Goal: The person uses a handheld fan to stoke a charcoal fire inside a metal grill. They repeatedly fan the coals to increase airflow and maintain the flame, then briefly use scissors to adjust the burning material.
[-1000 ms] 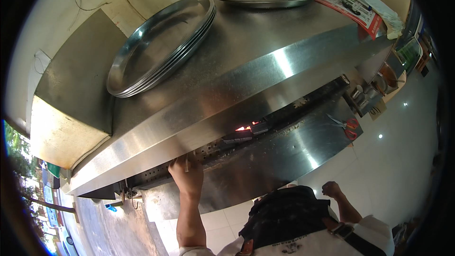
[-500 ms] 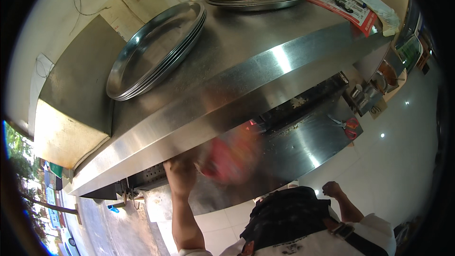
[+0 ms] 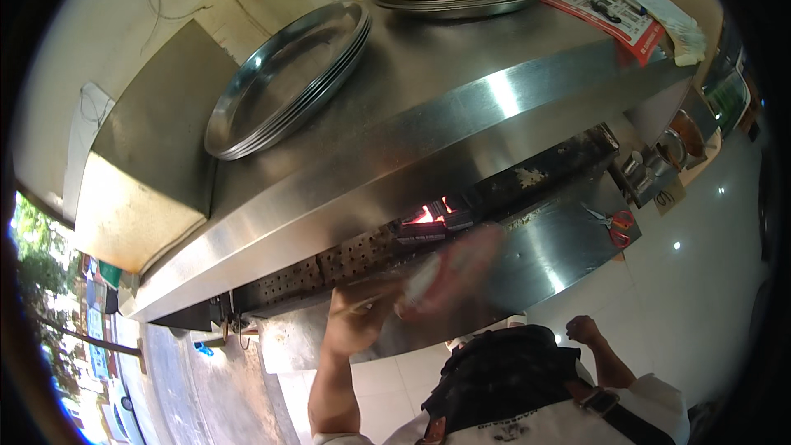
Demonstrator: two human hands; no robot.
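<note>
My left hand [image 3: 356,321] is closed round the handle of a red and white hand fan [image 3: 453,272]. The fan's blade is smeared by motion and tilted over the front of the steel counter. Just beyond it, glowing charcoal [image 3: 428,216] lies at the mouth of a long, blackened grill trough [image 3: 346,257]. Off to the right of my apron, my right hand [image 3: 582,330] hangs with its fingers curled in, and nothing shows in it.
A steel hood [image 3: 395,136] overhangs the grill, with stacked oval trays [image 3: 288,78] and round trays [image 3: 461,0] on top. Red-handled scissors [image 3: 614,224] lie on the right of the steel ledge [image 3: 540,259]. Metal containers [image 3: 638,166] stand beyond the grill's right end.
My left hand and the fan have swung down toward me and slightly right. The glowing charcoal, hidden behind the fan before, now shows. My right hand has barely moved.
</note>
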